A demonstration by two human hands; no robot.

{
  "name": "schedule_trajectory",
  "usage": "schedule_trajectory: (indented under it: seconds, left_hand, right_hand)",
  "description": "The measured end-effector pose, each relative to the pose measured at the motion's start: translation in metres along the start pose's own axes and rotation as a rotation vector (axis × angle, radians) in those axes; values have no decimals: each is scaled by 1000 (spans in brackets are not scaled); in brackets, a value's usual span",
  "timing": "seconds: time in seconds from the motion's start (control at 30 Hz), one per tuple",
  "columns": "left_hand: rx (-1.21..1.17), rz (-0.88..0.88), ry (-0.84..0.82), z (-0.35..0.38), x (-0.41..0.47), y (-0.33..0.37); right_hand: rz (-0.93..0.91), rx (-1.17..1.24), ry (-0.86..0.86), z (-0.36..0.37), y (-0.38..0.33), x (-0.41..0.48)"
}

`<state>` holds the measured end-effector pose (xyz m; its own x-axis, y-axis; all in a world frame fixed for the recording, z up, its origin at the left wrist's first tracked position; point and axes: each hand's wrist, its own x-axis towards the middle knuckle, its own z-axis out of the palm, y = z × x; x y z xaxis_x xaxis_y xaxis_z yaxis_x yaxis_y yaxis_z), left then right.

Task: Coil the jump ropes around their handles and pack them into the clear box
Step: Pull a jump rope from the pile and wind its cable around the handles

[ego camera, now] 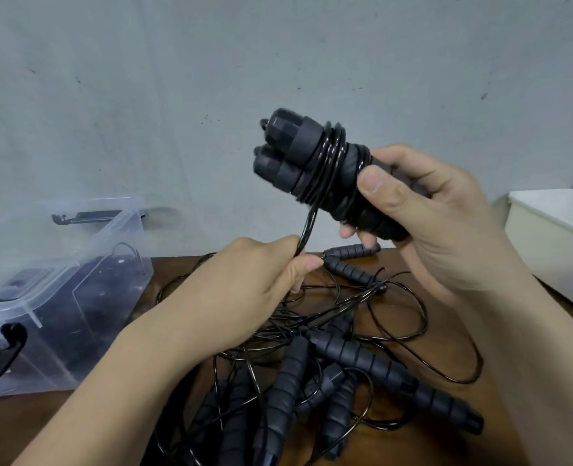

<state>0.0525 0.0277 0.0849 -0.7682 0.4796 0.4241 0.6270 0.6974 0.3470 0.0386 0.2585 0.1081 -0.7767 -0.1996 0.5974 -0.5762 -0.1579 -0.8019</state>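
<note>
**Both hands on one jump rope, cord partly wound**

We see the right hand [423, 210] raised above the table [412, 445], its palm turned toward us. The thumb lies across the near side and the fingers curl behind a pair of black handles [298, 153] held side by side, so the grip is clamped firmly round both. The handles tilt up and to the left, with their capped ends pointing toward the grey wall [278, 55]. Several turns of thin black cord [308, 227] circle both handles just above the thumb.

From those turns the cord drops almost straight to the left hand [245, 280], which sits lower and nearer the table. Its back faces us and the forearm reaches in from the lower left. The thumb and curled fingers pinch the cord.

Under the hands lies a pile of other jump ropes [342, 361], their ribbed handles and loose loops tangled on the wood. The clear box [77, 297] stands at the left of the table, well apart from the held rope. We can see dark shapes through its wall but cannot make them out. A white tub [554, 250] sits at the right edge.
</note>
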Motion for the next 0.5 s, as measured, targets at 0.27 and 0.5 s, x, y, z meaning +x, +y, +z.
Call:
schedule_trajectory:
  seconds: [0.27, 0.5]
  left_hand:
    - [80, -46, -11, -15, -4, -1]
    - [108, -53, 80, -39, -9, -11]
  right_hand:
    - [-145, -658, 133, -8, 9, 2]
    - [30, -943, -104, -14, 6, 4]
